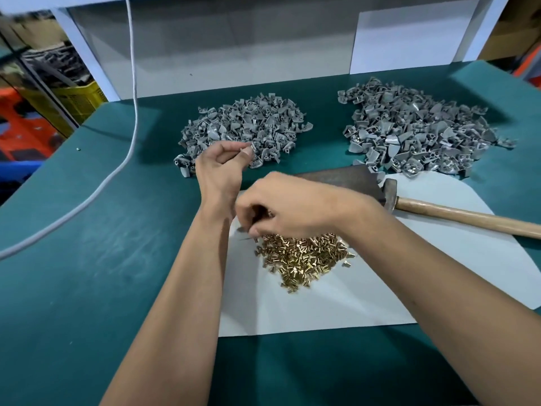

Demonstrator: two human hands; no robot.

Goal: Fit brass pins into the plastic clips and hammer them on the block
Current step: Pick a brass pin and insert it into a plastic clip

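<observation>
Left hand [218, 168] fingers pinch a curved grey plastic clip [252, 148]; right hand [288, 205] fingers, blurred, seemingly pinch among shiny brass pins [304, 259].

Two clip heaps [244, 128] [415, 133] lie behind the pins [301, 259], hammer [439, 212] rightward.

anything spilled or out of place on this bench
Nothing stands out. The brass pins sit heaped on the grey sheet, clips lie in two piles, and the hammer rests beside the block.
</observation>
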